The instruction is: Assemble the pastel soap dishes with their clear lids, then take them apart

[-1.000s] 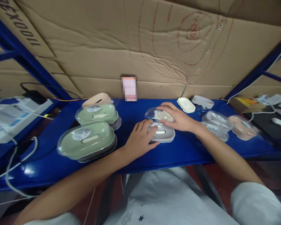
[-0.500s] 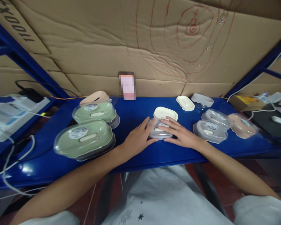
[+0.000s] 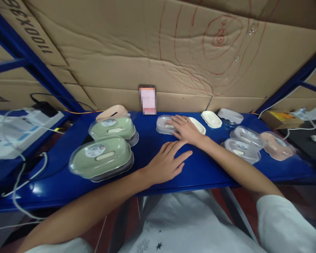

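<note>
My right hand point(image 3: 186, 130) reaches toward the back of the blue table, its fingers over the right end of a small grey box with a clear cover point(image 3: 163, 123). A white oval tray point(image 3: 199, 126) lies just right of that box, partly hidden by this hand. Nearer the front, my left hand point(image 3: 167, 161) hovers over the table, fingers apart with nothing in them. Green boxes with clear covers point(image 3: 105, 156) stand on the left, the closest things on that side of my left hand.
Grey covered boxes point(image 3: 241, 150) and a peach one point(image 3: 277, 146) stand on the right. Behind them lie a second white tray point(image 3: 211, 119) and a grey tray point(image 3: 230, 115). A phone point(image 3: 147, 100) leans on the cardboard wall. White cables point(image 3: 15, 189) hang at the left.
The small grey box has moved from the front middle to the back, left of the white tray, with my right hand. My left hand has let go of it and moved nearer the front.
</note>
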{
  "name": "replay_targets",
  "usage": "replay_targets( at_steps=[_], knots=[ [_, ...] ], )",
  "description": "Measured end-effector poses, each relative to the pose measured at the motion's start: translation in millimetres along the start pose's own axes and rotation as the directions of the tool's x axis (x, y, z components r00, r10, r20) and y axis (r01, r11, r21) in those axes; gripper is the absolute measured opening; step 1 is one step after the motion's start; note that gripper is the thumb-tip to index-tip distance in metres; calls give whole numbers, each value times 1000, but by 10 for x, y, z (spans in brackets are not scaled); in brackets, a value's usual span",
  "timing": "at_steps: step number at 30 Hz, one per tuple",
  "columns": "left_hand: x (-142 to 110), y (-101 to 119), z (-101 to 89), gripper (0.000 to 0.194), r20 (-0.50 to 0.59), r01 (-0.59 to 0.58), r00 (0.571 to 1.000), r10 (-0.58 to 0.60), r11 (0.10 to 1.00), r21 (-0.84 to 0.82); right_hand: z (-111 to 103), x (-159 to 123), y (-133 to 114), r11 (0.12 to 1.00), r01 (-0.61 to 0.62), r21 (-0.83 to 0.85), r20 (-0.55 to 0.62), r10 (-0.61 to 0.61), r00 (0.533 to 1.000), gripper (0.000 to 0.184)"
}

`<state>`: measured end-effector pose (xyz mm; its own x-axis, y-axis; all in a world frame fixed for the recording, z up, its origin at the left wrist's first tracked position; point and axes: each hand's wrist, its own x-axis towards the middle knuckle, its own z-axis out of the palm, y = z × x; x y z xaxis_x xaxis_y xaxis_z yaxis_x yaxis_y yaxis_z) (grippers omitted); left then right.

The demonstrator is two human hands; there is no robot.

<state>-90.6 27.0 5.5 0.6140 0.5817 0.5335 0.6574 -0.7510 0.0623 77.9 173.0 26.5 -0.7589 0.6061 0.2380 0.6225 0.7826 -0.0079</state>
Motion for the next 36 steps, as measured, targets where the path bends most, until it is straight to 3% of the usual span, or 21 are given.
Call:
replay_targets(
  at_steps=[2,4,6,9,12,15,18,24,33,36],
  knots=[
    [10,0,-5,44,16,-13,1000,13,1000,1,-10,151,72,994,-98,-41,-40,96,995,56],
    [14,17,-18,42,-14,-38,999,38,999,8,5,309,70,993,-118,-15,-96,116,989,55],
    [11,41,-41,39,-77,-68,995,70,998,17,65,526,-17,997,2,75,-104,6,995,55],
    [3,59,-75,36,-190,-105,976,110,994,35,245,980,-254,959,217,180,-22,-217,976,64],
    [-2,43,-94,34,-260,-114,958,124,992,53,459,1440,-499,950,267,162,72,-281,957,80],
    [-10,19,-91,33,-259,-108,958,120,992,61,602,1694,-648,958,264,114,97,-276,956,75],
    [-27,8,-76,35,-238,-108,964,117,993,53,622,1701,-674,965,250,84,77,-256,964,56],
    [-38,1,-43,35,-179,-107,978,110,994,29,472,1499,-612,968,247,34,57,-248,967,38],
    [0,-10,-33,30,-180,-98,978,104,994,39,324,1308,-616,979,206,-1,53,-205,977,48],
    [3,1,-45,30,-183,-112,976,118,993,42,228,1374,-603,979,199,42,24,-200,979,47]
  ],
)
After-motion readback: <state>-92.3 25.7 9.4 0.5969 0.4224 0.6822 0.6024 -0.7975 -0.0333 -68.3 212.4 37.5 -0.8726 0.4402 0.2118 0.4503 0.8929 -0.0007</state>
